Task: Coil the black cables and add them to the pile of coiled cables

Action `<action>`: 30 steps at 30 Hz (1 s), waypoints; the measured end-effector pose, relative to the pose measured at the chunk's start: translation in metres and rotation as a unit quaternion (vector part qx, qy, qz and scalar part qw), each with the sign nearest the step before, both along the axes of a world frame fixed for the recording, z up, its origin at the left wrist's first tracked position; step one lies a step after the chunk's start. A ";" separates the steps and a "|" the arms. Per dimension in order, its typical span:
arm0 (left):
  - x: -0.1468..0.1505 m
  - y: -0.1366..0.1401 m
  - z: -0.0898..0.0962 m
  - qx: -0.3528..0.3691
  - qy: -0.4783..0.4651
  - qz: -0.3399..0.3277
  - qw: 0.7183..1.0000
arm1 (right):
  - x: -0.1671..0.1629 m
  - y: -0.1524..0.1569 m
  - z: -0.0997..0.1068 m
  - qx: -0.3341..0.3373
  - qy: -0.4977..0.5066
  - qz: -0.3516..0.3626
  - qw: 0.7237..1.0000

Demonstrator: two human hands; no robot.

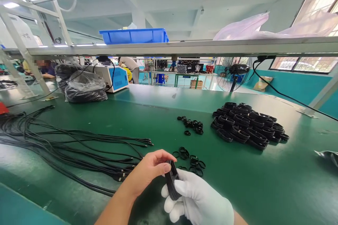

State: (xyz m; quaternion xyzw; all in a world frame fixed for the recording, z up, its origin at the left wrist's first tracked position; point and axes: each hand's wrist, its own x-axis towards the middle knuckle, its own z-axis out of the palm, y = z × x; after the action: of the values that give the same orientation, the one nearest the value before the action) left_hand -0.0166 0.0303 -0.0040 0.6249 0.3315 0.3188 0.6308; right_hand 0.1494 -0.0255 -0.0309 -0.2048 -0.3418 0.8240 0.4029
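Observation:
A coiled black cable (172, 182) is held upright between my two hands above the front of the table. My bare left hand (151, 167) pinches its upper end with thumb and fingers. Lower down, my right hand (196, 197), in a white glove, has its fingers wrapped round the coil. Small black bands (194, 161) lie just beyond my hands, and a second cluster of bands (194, 124) lies farther back. To the left, loose black cables (79, 147) stretch across the table, their plug ends near my left hand.
A pile of coiled cables (245, 123) sits on the green table (158, 119) at the right. Bagged black material (86, 86) and a blue-and-white machine (117, 77) stand at the back left. An overhead shelf (185, 47) bears a blue tray (134, 36). Behind are a fan (233, 72) and a bending person (130, 64).

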 end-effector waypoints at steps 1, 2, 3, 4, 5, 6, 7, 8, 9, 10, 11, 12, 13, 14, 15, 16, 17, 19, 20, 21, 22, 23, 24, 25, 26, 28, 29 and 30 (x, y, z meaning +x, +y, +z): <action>0.001 0.000 0.000 0.004 0.007 0.008 1.000 | 0.000 0.000 0.002 0.004 -0.005 -0.002 1.000; 0.002 0.000 0.000 0.012 0.023 0.017 1.000 | -0.001 0.000 0.004 0.006 -0.015 -0.010 1.000; 0.004 0.000 0.001 0.026 0.047 0.027 0.998 | -0.001 0.000 0.006 0.007 -0.034 -0.020 0.999; 0.005 -0.001 0.002 0.044 0.072 0.042 0.995 | -0.002 0.000 0.008 0.005 -0.059 -0.032 0.998; 0.007 -0.002 0.003 0.067 0.096 0.064 0.991 | -0.002 0.000 0.010 -0.002 -0.085 -0.046 0.995; 0.009 -0.004 0.005 0.089 0.115 0.093 0.985 | -0.002 0.001 0.011 -0.011 -0.103 -0.063 0.993; 0.010 -0.007 0.007 0.108 0.129 0.131 0.977 | -0.002 0.000 0.011 -0.020 -0.109 -0.079 0.991; 0.011 -0.011 0.010 0.121 0.139 0.168 0.968 | -0.002 0.000 0.012 -0.026 -0.102 -0.092 0.990; 0.012 -0.015 0.012 0.125 0.149 0.194 0.962 | -0.001 0.000 0.012 -0.029 -0.086 -0.100 0.991; 0.012 -0.019 0.013 0.118 0.159 0.199 0.960 | -0.001 0.000 0.012 -0.029 -0.067 -0.103 0.992; 0.012 -0.023 0.014 0.107 0.169 0.182 0.963 | 0.000 0.000 0.013 -0.026 -0.053 -0.099 0.993; 0.012 -0.026 0.014 0.093 0.177 0.151 0.968 | 0.000 0.000 0.014 -0.022 -0.047 -0.090 0.995; 0.011 -0.029 0.014 0.082 0.181 0.115 0.973 | -0.001 -0.001 0.016 -0.019 -0.046 -0.080 0.996; 0.011 -0.030 0.014 0.075 0.181 0.085 0.977 | -0.001 -0.001 0.018 -0.018 -0.051 -0.071 0.996; 0.011 -0.031 0.013 0.072 0.182 0.065 0.978 | -0.002 -0.001 0.020 -0.014 -0.061 -0.066 0.996; 0.011 -0.032 0.012 0.072 0.185 0.055 0.979 | -0.003 -0.001 0.023 -0.008 -0.079 -0.064 0.995; 0.011 -0.032 0.012 0.075 0.188 0.048 0.978 | -0.003 0.000 0.025 -0.002 -0.098 -0.063 0.993; 0.010 -0.032 0.011 0.079 0.195 0.034 0.977 | -0.003 0.000 0.028 0.004 -0.130 -0.059 0.990; 0.009 -0.031 0.010 0.082 0.199 0.026 0.976 | -0.002 0.001 0.028 0.005 -0.140 -0.055 0.989; 0.008 -0.031 0.010 0.085 0.202 0.021 0.975 | -0.002 0.001 0.028 0.005 -0.146 -0.046 0.988; 0.007 -0.032 0.010 0.089 0.206 0.019 0.974 | -0.001 0.002 0.027 0.006 -0.153 -0.037 0.987; 0.006 -0.032 0.010 0.090 0.210 0.017 0.973 | 0.000 0.002 0.025 0.009 -0.163 -0.033 0.986; 0.005 -0.033 0.010 0.090 0.215 0.017 0.972 | 0.000 0.003 0.023 0.017 -0.180 -0.033 0.983; 0.004 -0.034 0.010 0.086 0.218 0.018 0.972 | 0.000 0.003 0.021 0.025 -0.201 -0.037 0.979; 0.004 -0.035 0.010 0.081 0.221 0.021 0.972 | 0.000 0.003 0.019 0.032 -0.228 -0.047 0.972; 0.004 -0.039 0.010 0.071 0.226 0.025 0.971 | -0.002 0.003 0.019 0.054 -0.297 -0.082 0.950; 0.005 -0.041 0.010 0.068 0.227 0.027 0.971 | -0.003 0.003 0.021 0.067 -0.334 -0.103 0.934; 0.005 -0.043 0.011 0.068 0.227 0.030 0.971 | -0.004 0.002 0.024 0.079 -0.370 -0.125 0.917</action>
State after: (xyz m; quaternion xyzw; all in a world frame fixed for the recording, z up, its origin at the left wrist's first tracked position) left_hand -0.0113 -0.0124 0.0066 0.7120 0.4624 0.2091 0.4853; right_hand 0.1456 -0.0231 -0.0068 -0.5034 -0.5022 0.6026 0.3623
